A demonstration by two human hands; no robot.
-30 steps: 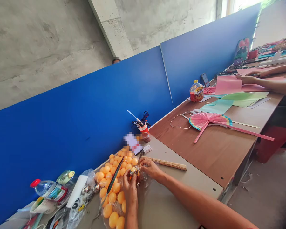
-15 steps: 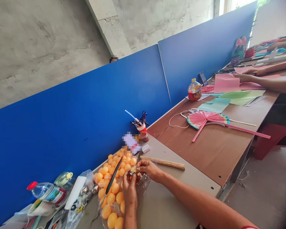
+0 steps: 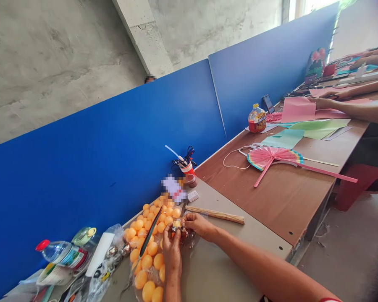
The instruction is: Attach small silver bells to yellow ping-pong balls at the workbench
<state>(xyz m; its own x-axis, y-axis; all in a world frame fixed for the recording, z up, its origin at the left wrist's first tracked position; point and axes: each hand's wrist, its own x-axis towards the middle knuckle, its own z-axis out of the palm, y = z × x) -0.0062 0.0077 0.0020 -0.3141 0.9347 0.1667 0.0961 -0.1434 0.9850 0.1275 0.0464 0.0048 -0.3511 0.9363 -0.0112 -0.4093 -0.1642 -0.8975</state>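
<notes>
My left hand (image 3: pixel 171 251) and my right hand (image 3: pixel 198 225) meet over the grey table (image 3: pixel 227 260), both pinched on one small shiny ball (image 3: pixel 177 226) with orange and silver on it. My left hand holds it from below, my right fingertips from the right. Right behind them lies a clear bag of several orange ping-pong balls (image 3: pixel 151 239), with a dark green stick (image 3: pixel 151 235) lying across it. A few silver balls (image 3: pixel 118 251) sit to the left of the bag.
A wooden stick (image 3: pixel 217 214) lies past my right hand. A red cup of scissors and pens (image 3: pixel 187 164) stands by the blue partition (image 3: pixel 113 159). A water bottle (image 3: pixel 61 252) lies far left. On the brown table (image 3: pixel 280 197) are a pink paper fan (image 3: pixel 272 157), coloured paper sheets and other people's arms (image 3: pixel 349 107).
My right fingers have shifted slightly on the small ball; the view tilted a little between the earliest frame and now. Both hands stay at the same spot.
</notes>
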